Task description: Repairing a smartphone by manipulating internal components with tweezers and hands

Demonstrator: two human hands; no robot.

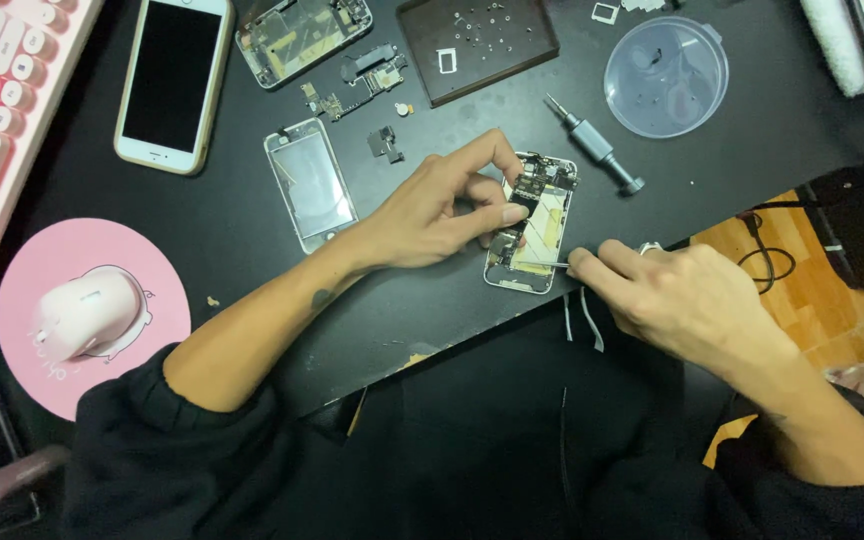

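Head view: my left hand [432, 215] pinches a dark part inside the opened phone [532, 222] below the screwdriver [594, 146], my right hand [687, 295] pinching tweezers [550, 263] at its lower edge, boards already out, more remaining.

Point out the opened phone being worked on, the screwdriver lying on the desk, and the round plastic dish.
Opened phone [537, 235]: head view, exposed inner frame.
Screwdriver [594, 146]: head view, grey handle.
Round plastic dish [666, 76]: head view, clear bottom.
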